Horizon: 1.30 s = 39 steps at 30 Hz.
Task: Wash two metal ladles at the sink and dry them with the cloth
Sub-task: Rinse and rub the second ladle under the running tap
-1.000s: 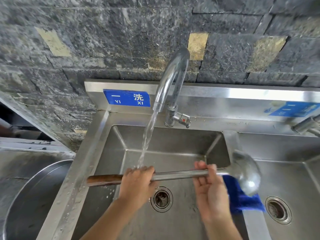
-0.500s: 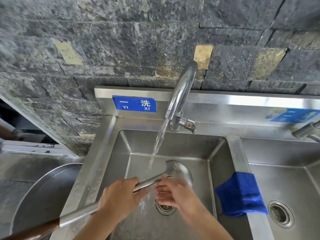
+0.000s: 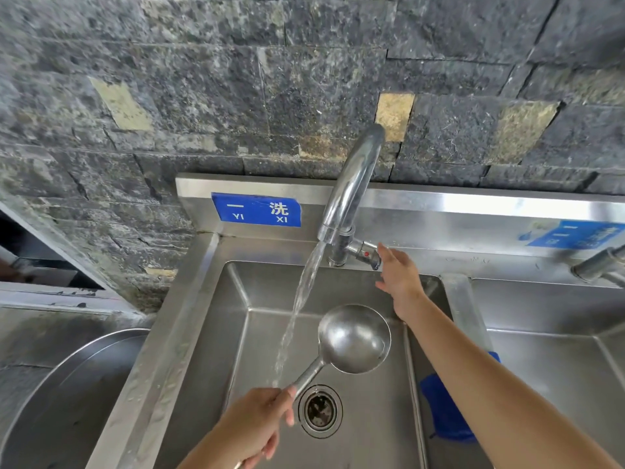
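the ladle, bowl up at frame centre over the sink, looks rinsed, gripped by the left hand while the right hand reaches open-fingered at the tap (water running), drying with the cloth and a second ladle apparently left.

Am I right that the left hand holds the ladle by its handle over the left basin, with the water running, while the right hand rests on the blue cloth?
Not quite. The right hand is not on the blue cloth; it reaches up to the tap handle, as the head view shows. The rest stands: the left hand holds the ladle by its handle over the left basin, water running.
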{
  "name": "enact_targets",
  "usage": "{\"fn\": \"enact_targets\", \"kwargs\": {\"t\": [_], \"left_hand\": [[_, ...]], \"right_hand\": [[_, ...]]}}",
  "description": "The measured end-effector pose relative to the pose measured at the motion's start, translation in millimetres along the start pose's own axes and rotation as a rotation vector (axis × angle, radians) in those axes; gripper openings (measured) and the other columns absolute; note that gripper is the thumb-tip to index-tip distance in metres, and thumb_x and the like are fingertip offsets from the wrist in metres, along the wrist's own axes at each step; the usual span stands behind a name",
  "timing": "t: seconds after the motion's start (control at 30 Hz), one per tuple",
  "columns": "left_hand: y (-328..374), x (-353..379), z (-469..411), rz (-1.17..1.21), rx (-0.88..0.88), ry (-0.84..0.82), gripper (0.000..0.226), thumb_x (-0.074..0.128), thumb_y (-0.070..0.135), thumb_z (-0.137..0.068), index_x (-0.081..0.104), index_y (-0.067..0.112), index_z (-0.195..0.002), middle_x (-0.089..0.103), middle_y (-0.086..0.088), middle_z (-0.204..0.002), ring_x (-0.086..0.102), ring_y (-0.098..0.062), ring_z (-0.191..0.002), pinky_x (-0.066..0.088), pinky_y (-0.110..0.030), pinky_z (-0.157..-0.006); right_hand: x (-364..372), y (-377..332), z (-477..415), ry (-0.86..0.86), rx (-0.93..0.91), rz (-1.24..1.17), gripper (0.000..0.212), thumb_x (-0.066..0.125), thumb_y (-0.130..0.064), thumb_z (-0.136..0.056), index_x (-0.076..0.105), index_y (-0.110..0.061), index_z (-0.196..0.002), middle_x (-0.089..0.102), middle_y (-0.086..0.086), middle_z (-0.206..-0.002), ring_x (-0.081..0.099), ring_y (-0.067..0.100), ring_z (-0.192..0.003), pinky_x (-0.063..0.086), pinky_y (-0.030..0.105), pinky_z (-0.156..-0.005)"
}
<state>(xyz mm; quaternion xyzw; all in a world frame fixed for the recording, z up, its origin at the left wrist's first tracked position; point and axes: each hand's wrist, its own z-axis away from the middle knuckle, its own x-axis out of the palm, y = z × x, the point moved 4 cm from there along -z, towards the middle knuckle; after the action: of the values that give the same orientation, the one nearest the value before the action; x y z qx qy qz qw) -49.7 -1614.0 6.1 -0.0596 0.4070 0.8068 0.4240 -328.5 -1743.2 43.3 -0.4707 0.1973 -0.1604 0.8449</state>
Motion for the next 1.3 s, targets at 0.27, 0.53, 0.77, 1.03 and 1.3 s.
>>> {"fn": "enact_targets", "kwargs": {"t": [0.27,0.53,0.77,1.03,1.3], "left_hand": [[4,1,-11,0.269,-0.127,-0.03,0.058,0.03,0.058,-0.099,0.06,0.016,-0.074,0.044,0.002,-0.04,0.035,-0.013,-0.03,0.028,-0.02,-0.036],[-24,-5,-11,0.191,-0.11,-0.044,0.06,0.027,0.057,-0.101,0.063,0.019,-0.072,0.047,0.004,-0.039,0.044,-0.008,-0.037,0.039,-0.017,-0.047],[-43,2,-19,0.368,-0.226,-0.014,0.058,0.032,0.058,-0.099,0.061,0.013,-0.076,0.043,0.002,-0.038,0.035,-0.012,-0.027,0.026,-0.02,-0.033],[-57,5,-23,0.407,-0.265,-0.012,0.06,0.03,0.059,-0.099,0.06,0.011,-0.08,0.044,0.003,-0.04,0.036,-0.013,-0.028,0.025,-0.02,-0.033],[-61,7,-22,0.394,-0.233,-0.014,0.059,0.033,0.06,-0.098,0.061,0.013,-0.076,0.045,0.002,-0.041,0.034,-0.014,-0.032,0.025,-0.022,-0.038]], "right_hand": [[29,-18,-38,-0.069,0.112,-0.218,0.029,0.055,-0.045,-0.102,0.055,-0.021,-0.118,0.053,-0.006,-0.092,0.053,0.018,-0.1,0.05,0.04,-0.106],[48,-13,-48,0.07,0.084,-0.252,0.024,0.06,-0.018,-0.098,0.057,-0.016,-0.074,0.056,0.006,-0.082,0.055,0.02,-0.085,0.056,0.05,-0.101],[55,-11,-51,0.25,0.008,-0.088,0.035,0.06,-0.02,-0.089,0.06,-0.016,-0.055,0.057,0.006,-0.066,0.063,0.032,-0.074,0.061,0.046,-0.084],[58,-11,-47,0.352,0.005,-0.043,0.04,0.058,-0.027,-0.091,0.055,-0.014,-0.053,0.057,0.004,-0.059,0.069,0.036,-0.076,0.058,0.051,-0.085],[57,-9,-49,0.328,0.014,-0.079,0.04,0.06,-0.031,-0.089,0.051,-0.013,-0.055,0.053,0.008,-0.066,0.055,0.031,-0.07,0.051,0.043,-0.069]]}}
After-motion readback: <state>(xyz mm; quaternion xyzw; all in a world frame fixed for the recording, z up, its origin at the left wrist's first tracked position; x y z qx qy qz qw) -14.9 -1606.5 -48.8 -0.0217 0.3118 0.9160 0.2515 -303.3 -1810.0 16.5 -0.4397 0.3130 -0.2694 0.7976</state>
